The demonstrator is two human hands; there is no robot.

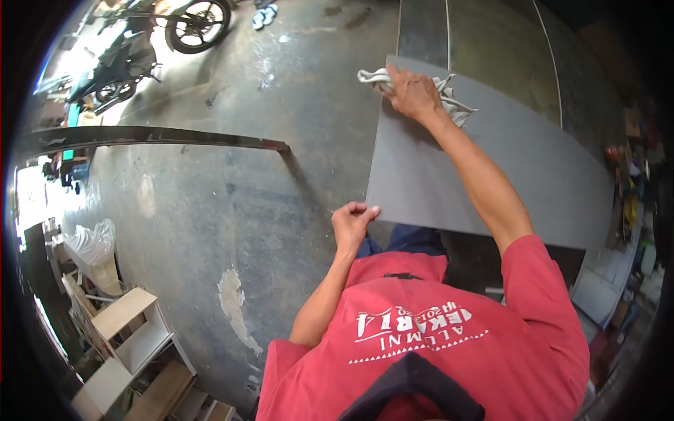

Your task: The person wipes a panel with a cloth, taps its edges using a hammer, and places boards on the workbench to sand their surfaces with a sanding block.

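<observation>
A large flat grey panel point(491, 168) lies in front of my body, reaching toward the right. At its far left corner my right hand point(414, 92) presses a crumpled white cloth point(453, 105) on the surface, with cloth showing on both sides of the fingers. My left hand point(354, 221) is at the near left corner, its thumb and fingers closed on the panel's edge. Part of the cloth hangs past the left edge.
A dark post point(161, 135) stands at the left. Beyond it are a motorcycle point(123, 63) and slippers point(265, 17). Wooden shelving point(133, 323) and a plastic bag point(95, 245) are at lower left. Assorted items point(628, 203) line the right side.
</observation>
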